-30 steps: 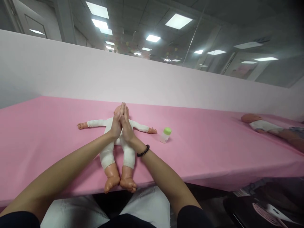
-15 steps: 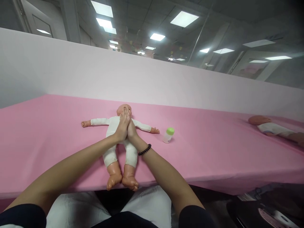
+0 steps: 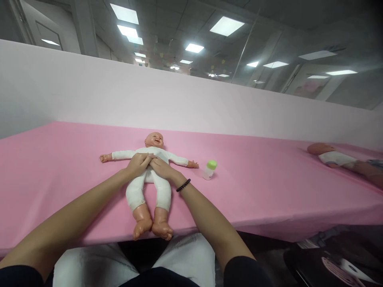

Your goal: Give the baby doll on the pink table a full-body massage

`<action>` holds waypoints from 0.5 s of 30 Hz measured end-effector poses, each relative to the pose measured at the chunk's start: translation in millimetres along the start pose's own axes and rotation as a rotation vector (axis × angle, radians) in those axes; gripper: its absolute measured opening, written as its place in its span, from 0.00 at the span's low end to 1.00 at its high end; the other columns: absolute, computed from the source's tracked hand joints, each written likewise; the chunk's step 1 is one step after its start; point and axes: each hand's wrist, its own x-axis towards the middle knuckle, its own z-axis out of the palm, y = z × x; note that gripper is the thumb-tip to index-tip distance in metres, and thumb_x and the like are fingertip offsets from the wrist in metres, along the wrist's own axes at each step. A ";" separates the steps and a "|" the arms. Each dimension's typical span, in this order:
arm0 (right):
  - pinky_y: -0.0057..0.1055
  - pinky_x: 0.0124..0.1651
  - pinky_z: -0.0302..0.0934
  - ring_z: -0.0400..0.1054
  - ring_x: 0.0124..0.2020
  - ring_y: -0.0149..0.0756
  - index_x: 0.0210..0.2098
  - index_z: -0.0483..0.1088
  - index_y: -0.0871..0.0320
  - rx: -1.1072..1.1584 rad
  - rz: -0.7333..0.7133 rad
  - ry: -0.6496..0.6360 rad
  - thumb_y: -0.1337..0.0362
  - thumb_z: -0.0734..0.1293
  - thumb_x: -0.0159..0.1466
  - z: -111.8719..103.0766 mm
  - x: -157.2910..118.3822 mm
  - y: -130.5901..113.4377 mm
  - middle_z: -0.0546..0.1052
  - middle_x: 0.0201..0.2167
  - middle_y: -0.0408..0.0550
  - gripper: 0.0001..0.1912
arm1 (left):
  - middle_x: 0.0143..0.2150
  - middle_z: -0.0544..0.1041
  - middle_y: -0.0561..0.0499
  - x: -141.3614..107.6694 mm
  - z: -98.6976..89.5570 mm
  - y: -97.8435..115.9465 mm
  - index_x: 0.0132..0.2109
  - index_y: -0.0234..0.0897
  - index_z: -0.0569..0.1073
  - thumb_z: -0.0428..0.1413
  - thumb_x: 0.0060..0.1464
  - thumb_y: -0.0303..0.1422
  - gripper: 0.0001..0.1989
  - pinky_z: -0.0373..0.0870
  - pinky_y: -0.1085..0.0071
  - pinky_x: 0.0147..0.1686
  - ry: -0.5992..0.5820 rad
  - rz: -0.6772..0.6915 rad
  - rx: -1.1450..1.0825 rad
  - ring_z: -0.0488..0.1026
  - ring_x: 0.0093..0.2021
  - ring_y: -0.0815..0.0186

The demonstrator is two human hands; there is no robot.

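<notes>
The white-clad doll [image 3: 152, 177] lies face up on the pink cloth [image 3: 254, 179]. I see the left hand [image 3: 138, 164] and right hand [image 3: 162, 167] together over its belly, fingers touching; whether they grip, I cannot tell. A green-capped bottle [image 3: 210, 170] sits near it, another doll [image 3: 338, 158] well apart.

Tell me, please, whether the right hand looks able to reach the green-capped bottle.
Probably yes: the right hand is over the doll's torso, and the green-capped bottle sits off to its right, across pink cloth. The doll's outstretched hand lies near but doesn't seem to block it.
</notes>
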 end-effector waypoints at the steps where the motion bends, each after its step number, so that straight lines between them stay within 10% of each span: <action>1: 0.35 0.74 0.46 0.56 0.71 0.35 0.63 0.70 0.59 -0.014 -0.010 -0.050 0.63 0.48 0.75 1.6 1.4 4.2 0.68 0.67 0.51 0.27 | 0.46 0.83 0.46 1.1 -1.4 -4.2 0.36 0.44 0.83 0.57 0.56 0.31 0.09 0.56 0.60 0.69 -0.055 0.011 0.019 0.68 0.65 0.51; 6: 0.49 0.77 0.34 0.43 0.76 0.41 0.69 0.63 0.58 -0.032 0.083 -0.112 0.62 0.51 0.74 8.4 9.1 16.2 0.56 0.74 0.50 0.27 | 0.59 0.78 0.51 10.8 -1.2 -17.5 0.42 0.48 0.83 0.55 0.58 0.31 0.12 0.32 0.53 0.73 -0.129 0.052 0.088 0.52 0.75 0.58; 15: 0.61 0.74 0.23 0.21 0.78 0.51 0.77 0.42 0.53 -0.061 0.363 -0.105 0.50 0.52 0.72 12.4 17.9 13.7 0.33 0.78 0.44 0.37 | 0.75 0.59 0.45 22.4 -9.4 -39.5 0.38 0.41 0.78 0.59 0.53 0.28 0.05 0.29 0.49 0.72 -0.062 -0.029 0.105 0.29 0.78 0.60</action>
